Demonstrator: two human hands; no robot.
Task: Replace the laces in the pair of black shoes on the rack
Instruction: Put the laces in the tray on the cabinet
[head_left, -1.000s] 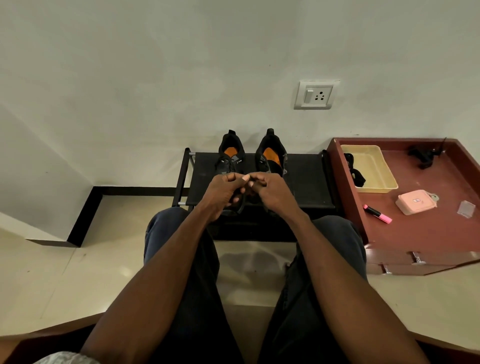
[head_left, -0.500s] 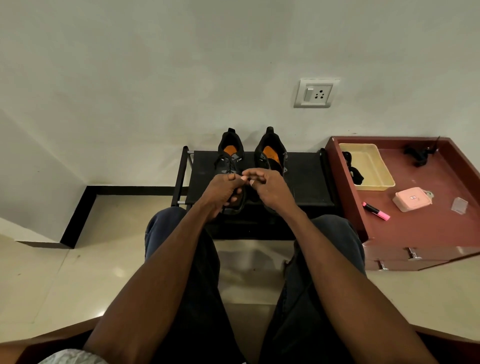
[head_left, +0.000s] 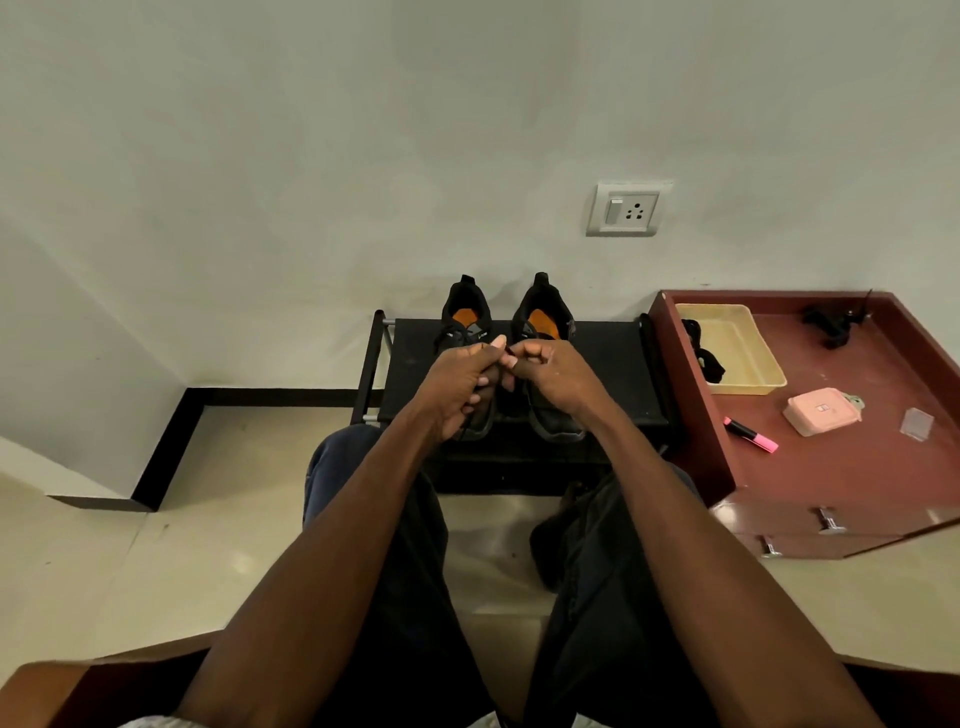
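Observation:
Two black shoes with orange insoles stand side by side on a black rack (head_left: 613, 364), heels toward the wall: the left shoe (head_left: 464, 317) and the right shoe (head_left: 545, 312). My left hand (head_left: 460, 384) and my right hand (head_left: 556, 376) meet over the shoes' fronts, fingertips pinched together between the two shoes. A thin black lace (head_left: 470, 415) runs down from my left hand over the left shoe. The lace between my fingertips is too small to make out. Both shoes' toes are partly hidden by my hands.
A red-brown drawer unit (head_left: 857, 467) stands right of the rack, bearing a yellow tray (head_left: 737, 343) with black laces at its left edge, a pink marker (head_left: 750, 434), a pink case (head_left: 821, 411) and a black object (head_left: 831, 322). A wall socket (head_left: 626, 209) is above.
My hands stay pinched together over the shoes, with only slight finger shifts. The view has tilted a little.

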